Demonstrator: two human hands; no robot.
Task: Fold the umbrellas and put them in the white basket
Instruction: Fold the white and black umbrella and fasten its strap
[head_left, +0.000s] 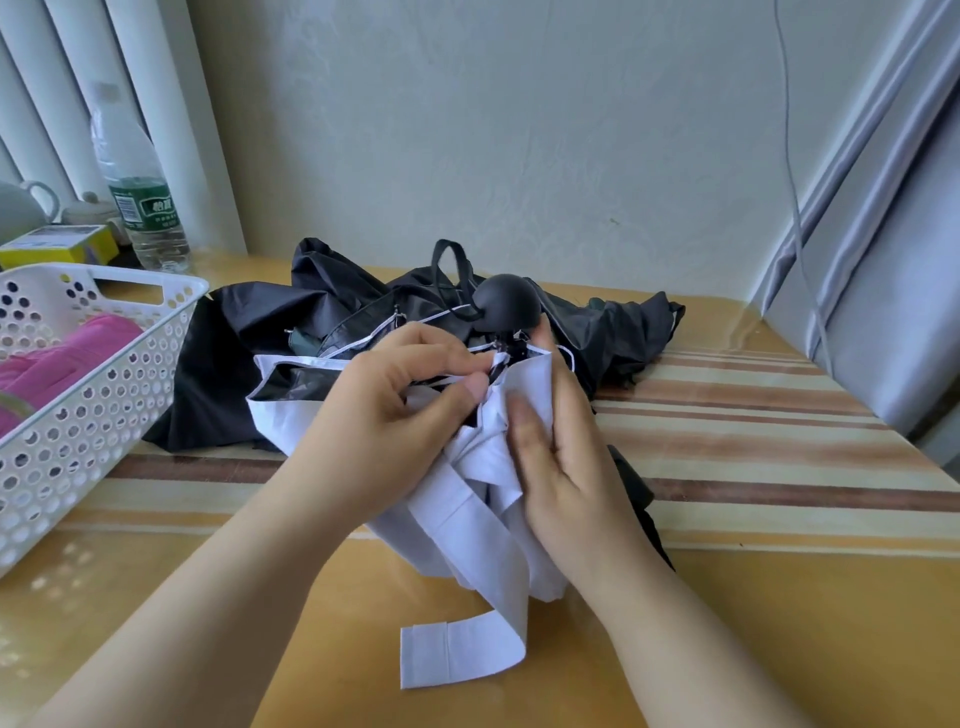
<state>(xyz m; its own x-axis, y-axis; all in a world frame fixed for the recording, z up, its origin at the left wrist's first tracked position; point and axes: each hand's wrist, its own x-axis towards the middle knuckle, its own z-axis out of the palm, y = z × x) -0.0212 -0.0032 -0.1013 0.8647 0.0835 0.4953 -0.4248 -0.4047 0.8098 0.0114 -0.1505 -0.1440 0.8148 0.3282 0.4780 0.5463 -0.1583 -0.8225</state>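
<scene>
Black umbrella heaped between white basket and hands' white umbrella

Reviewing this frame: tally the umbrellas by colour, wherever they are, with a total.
White umbrella, held in both hands: 1
Black umbrella, loose on the table: 1
Pink umbrella, in the white basket: 1
Total: 3

Probably home: teapot, curtains.

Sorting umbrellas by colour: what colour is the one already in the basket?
Pink, seen in the head view inside the white basket.
</scene>
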